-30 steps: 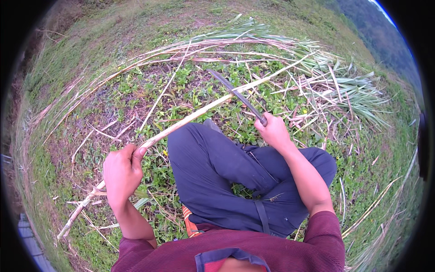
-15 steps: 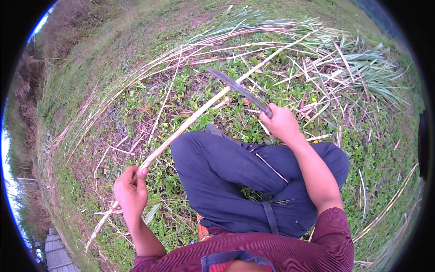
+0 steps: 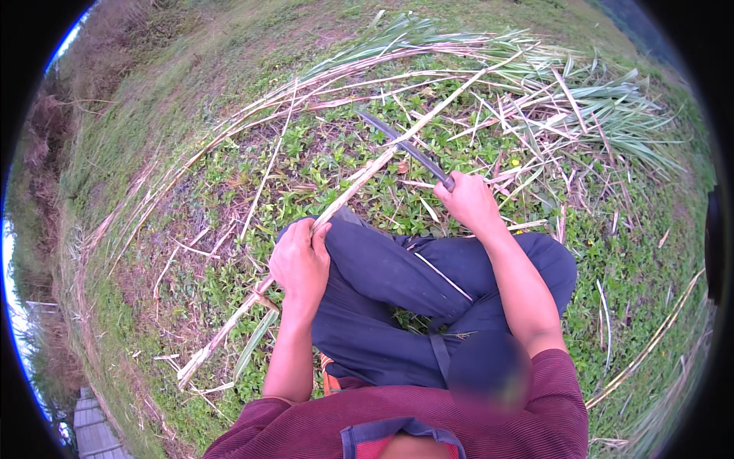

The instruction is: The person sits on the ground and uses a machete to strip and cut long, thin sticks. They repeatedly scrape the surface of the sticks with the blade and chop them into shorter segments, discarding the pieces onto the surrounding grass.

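A long pale stalk [image 3: 345,195] runs slantwise from the near left up to the far right. My left hand [image 3: 300,258] is closed round it beside my left knee, its thumb pressed along the stalk. Past that hand, the thicker butt end sticks out low at the left, with a strip of green leaf near it. My right hand [image 3: 466,200] grips the dark handle of a long, slightly curved knife [image 3: 424,159]. Its blade points to the far left and crosses the stalk, which seems to pass over it from above.
I sit cross-legged in dark trousers [image 3: 382,283] on low green plants. Several long cut stalks [image 3: 252,113] lie in an arc ahead, their leafy tops [image 3: 623,111] heaped at the far right. Dry strips litter the ground; grey boards [image 3: 95,428] show at the lower left.
My left hand has moved right and slightly up along the stalk, nearer my knee. The knife hand has shifted slightly left, and the blade has gone from over the stalk to seemingly under it.
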Action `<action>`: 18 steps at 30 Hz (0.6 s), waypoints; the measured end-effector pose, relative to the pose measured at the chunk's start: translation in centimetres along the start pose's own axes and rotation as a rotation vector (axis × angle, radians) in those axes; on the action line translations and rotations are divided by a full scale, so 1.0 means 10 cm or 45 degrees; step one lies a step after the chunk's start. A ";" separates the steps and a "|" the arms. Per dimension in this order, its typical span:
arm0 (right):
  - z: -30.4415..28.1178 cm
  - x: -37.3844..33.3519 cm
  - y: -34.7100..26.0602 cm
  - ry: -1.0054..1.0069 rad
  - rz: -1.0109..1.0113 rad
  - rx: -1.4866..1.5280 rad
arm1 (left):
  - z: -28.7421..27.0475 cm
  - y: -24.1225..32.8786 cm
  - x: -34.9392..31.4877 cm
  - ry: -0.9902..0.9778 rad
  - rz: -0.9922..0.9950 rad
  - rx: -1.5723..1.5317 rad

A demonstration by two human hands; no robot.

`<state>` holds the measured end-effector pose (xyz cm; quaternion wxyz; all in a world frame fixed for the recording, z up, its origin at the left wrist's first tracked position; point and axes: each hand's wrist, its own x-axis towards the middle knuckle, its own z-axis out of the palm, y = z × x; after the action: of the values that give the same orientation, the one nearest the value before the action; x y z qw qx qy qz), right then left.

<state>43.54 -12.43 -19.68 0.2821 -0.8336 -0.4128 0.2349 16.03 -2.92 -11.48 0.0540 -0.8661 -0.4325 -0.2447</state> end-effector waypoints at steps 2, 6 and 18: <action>-0.02 -0.12 -0.20 -0.042 -0.088 -0.065 | 0.02 -0.04 -0.01 0.062 0.058 0.024; 0.06 -0.15 -0.24 0.043 -0.198 -0.065 | -0.13 -0.13 -0.04 0.141 0.136 0.087; 0.32 -0.25 -0.33 0.157 -0.392 0.038 | -0.35 -0.36 -0.10 0.148 0.195 0.134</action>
<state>38.35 -12.00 -19.44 0.3518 -0.7691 -0.5141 0.1432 11.40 -2.47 -9.30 0.1428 -0.8770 -0.3733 -0.2666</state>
